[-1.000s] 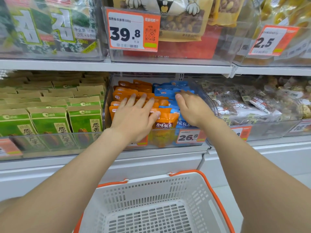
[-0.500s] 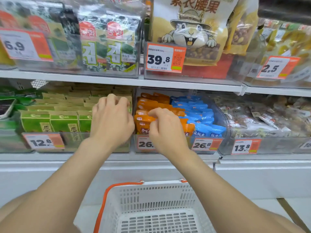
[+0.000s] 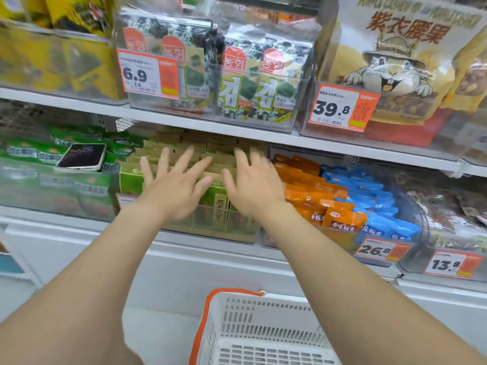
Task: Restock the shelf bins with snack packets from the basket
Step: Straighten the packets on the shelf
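Both hands reach into the middle shelf bin of green and tan snack packets (image 3: 210, 198). My left hand (image 3: 175, 188) is spread flat with straight fingers over the packet tops. Beside it, my right hand (image 3: 254, 185) is spread the same way, also holding nothing. To the right, one clear bin holds orange packets (image 3: 313, 196) and blue packets (image 3: 369, 196) in rows. The white basket (image 3: 259, 330) with an orange rim stands below my arms; the part in view holds no packets.
A phone (image 3: 82, 157) lies on green packets in the left bin. Seaweed packs (image 3: 245, 83) and a large cashew bag (image 3: 403, 61) fill the upper shelf. Orange price tags hang on the bin fronts. A bin of mixed wrapped snacks (image 3: 453, 214) sits at far right.
Both hands moved left from the orange and blue packet bin to the green packet bin and opened flat. The view shifted left and up.
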`<act>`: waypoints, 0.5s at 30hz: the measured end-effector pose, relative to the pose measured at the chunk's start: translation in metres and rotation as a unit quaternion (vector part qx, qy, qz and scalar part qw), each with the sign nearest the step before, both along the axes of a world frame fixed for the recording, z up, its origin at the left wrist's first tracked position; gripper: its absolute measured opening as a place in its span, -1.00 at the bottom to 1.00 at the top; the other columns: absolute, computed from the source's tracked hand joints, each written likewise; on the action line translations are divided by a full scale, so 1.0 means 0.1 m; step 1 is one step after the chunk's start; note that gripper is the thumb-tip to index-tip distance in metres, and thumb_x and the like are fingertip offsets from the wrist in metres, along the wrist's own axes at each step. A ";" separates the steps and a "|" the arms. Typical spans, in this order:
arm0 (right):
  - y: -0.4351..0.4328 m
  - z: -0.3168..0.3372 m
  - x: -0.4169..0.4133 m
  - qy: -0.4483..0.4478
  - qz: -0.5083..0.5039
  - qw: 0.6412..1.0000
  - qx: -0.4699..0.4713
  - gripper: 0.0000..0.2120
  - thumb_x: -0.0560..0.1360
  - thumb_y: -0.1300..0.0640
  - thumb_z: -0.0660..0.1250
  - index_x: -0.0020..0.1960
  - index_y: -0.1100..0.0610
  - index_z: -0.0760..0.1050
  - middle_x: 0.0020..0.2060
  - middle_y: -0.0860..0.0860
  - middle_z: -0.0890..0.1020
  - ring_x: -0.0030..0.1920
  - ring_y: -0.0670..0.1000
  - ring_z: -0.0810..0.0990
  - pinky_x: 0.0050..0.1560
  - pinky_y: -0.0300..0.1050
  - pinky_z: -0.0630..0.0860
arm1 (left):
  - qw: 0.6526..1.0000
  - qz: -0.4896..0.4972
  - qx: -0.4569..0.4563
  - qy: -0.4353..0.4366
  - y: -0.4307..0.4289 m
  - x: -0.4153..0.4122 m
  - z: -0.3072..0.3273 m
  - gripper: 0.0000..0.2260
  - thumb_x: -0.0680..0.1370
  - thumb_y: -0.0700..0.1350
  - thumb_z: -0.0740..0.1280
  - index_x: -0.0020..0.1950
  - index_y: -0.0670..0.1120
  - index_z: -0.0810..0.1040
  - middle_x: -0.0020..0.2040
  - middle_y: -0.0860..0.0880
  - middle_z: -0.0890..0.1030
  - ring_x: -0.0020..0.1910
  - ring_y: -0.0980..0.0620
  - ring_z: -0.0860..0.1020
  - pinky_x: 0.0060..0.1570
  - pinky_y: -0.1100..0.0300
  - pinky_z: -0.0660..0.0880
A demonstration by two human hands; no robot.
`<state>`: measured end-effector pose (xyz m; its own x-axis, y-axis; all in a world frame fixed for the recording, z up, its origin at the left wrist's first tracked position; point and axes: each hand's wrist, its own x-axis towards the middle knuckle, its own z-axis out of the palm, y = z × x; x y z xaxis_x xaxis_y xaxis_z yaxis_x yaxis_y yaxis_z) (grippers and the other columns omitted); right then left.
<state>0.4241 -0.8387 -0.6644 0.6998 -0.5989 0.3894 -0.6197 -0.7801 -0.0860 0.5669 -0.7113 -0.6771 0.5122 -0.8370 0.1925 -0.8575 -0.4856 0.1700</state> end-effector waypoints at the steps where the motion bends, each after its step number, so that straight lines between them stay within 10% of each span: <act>1: -0.01 -0.04 0.05 -0.004 -0.013 1.000 0.000 -0.41 0.68 -0.23 -0.02 0.60 0.05 0.26 0.51 0.27 0.38 0.52 0.30 0.33 0.52 0.25 0.27 | 1.000 -0.001 0.002 -0.001 -0.03 0.02 -0.01 -0.46 0.65 0.38 -0.24 0.64 0.39 -0.13 0.71 0.13 -0.17 0.66 -0.27 -0.25 0.47 -0.46 -0.37; 10: -0.16 -0.21 0.33 0.033 -0.068 0.996 0.036 -0.39 0.68 -0.28 -0.22 0.61 -0.11 0.25 0.55 0.22 0.36 0.58 0.28 0.22 0.58 0.31 0.08 | 0.997 0.028 0.068 0.029 -0.41 0.17 -0.01 -0.50 0.64 0.38 -0.25 0.60 0.46 -0.21 0.69 0.18 -0.26 0.65 -0.33 -0.25 0.31 -0.59 -0.43; 15: -0.37 -0.10 0.48 0.071 -0.082 0.989 0.104 -0.39 0.66 -0.27 -0.23 0.68 -0.17 0.06 0.68 0.17 0.03 0.67 0.25 -0.04 0.61 0.32 -0.06 | 0.998 0.009 0.058 -0.009 -0.37 0.22 0.06 -0.46 0.66 0.37 -0.11 0.64 0.31 0.05 0.70 0.06 0.12 0.65 -0.32 0.07 0.38 -0.62 -0.21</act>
